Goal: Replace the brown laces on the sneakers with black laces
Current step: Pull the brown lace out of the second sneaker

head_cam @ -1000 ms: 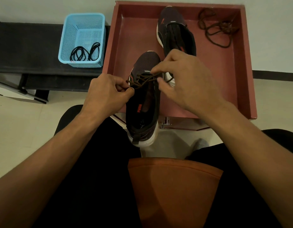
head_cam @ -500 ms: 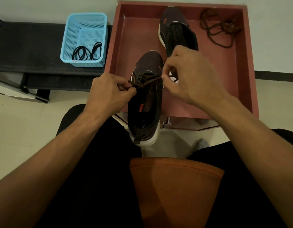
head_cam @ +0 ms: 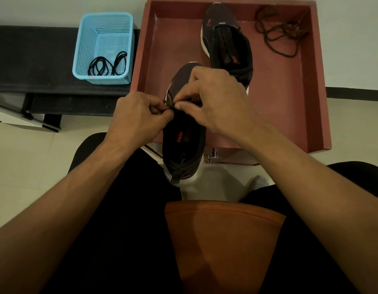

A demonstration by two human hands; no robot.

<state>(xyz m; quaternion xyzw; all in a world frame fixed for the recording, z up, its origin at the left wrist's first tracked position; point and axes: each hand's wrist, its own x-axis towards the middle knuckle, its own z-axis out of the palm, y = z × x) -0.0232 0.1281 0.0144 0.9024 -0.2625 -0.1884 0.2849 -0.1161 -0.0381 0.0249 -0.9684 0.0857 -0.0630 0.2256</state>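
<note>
In the head view I'm seeing the near sneaker [head_cam: 184, 145] at centre, heel toward me. The left hand [head_cam: 139, 117] and right hand [head_cam: 217, 98] are each pinching the brown lace [head_cam: 169, 102] where it crosses the upper eyelets. I'd be easing it out one eyelet at a time, pulling evenly so nothing is snagging.

I'm counting two sneakers, the far sneaker [head_cam: 226, 45] lying at 12 o'clock in one red tray [head_cam: 290, 92]. One loose brown lace [head_cam: 279, 37] is lying at 1 o'clock. The black laces [head_cam: 107, 64], seemingly two, are lying in one blue basket [head_cam: 103, 24] at 10 o'clock.
</note>
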